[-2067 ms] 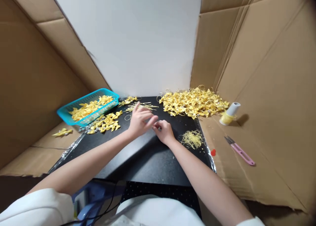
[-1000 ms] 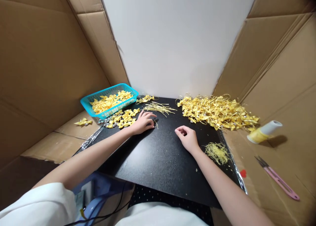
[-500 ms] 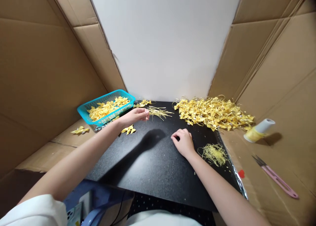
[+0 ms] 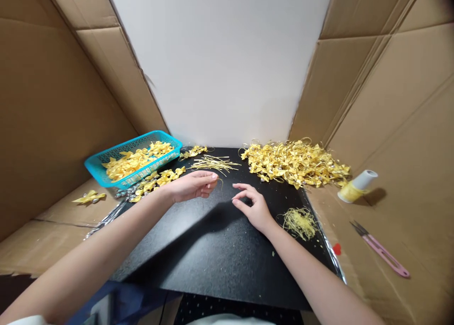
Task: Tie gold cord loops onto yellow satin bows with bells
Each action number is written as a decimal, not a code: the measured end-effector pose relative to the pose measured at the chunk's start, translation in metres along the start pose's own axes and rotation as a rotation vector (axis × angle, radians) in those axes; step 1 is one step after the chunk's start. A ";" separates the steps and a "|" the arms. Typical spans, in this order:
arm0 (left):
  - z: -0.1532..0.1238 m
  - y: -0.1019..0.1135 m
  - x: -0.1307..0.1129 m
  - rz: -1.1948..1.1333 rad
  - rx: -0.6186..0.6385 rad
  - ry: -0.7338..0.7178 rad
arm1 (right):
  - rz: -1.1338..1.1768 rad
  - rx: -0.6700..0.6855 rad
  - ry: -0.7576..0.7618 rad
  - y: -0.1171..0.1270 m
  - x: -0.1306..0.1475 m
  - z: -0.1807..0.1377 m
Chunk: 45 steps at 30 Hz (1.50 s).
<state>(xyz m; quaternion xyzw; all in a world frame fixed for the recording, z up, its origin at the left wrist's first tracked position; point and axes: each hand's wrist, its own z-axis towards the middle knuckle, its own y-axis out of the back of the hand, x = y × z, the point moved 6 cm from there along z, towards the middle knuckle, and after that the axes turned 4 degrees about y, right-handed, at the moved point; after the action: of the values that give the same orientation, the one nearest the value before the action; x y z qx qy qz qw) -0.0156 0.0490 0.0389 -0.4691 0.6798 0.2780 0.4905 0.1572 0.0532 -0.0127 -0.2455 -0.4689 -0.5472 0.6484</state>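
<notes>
"What are the fingers doing?"

"The left hand (image 4: 195,185) is pinching a thin gold strand (image 4: 221,182) between thumb and forefinger; a curved end is poking out just past the tips, and the other fingers are curling in below."

"And the right hand (image 4: 253,206)?"

"It is facing the strand, near but apart; its thumb and fingers are standing apart, with a gap between them; whether it is touching the black tabletop (image 4: 213,268), I can't tell."

"What is lying near the fingers?"

"Yellow strips (image 4: 214,163) are lying crisscrossed just beyond the left fingertips; a thread tangle (image 4: 301,222) is sitting to the right of the right fingers."

"Farther out?"

"Leftward of the left fingers, beaded bows (image 4: 170,175) are lying beside a turquoise basket (image 4: 115,152), which is holding yellow bows (image 4: 138,159); beyond the right fingers a gold heap (image 4: 298,164) is spreading; well to their right, a spool (image 4: 356,185) is standing and pink-handled snips (image 4: 385,254) are lying on cardboard."
</notes>
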 end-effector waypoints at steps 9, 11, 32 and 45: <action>0.011 -0.026 0.020 -0.048 0.144 0.138 | 0.590 0.042 -0.448 -0.005 -0.012 -0.007; 0.012 -0.023 0.022 -0.053 0.128 0.140 | 0.748 0.045 -0.548 -0.006 -0.013 -0.009; 0.022 -0.005 0.045 -0.355 0.039 0.014 | 0.913 -0.056 -0.748 -0.005 -0.019 -0.016; 0.016 0.038 0.034 -0.506 -0.343 -0.290 | 0.720 -0.105 -0.789 -0.011 -0.025 -0.023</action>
<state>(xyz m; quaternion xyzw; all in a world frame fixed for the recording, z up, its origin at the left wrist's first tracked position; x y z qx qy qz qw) -0.0463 0.0658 -0.0019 -0.6543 0.4082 0.3216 0.5494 0.1555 0.0434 -0.0466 -0.6099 -0.5352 -0.1788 0.5564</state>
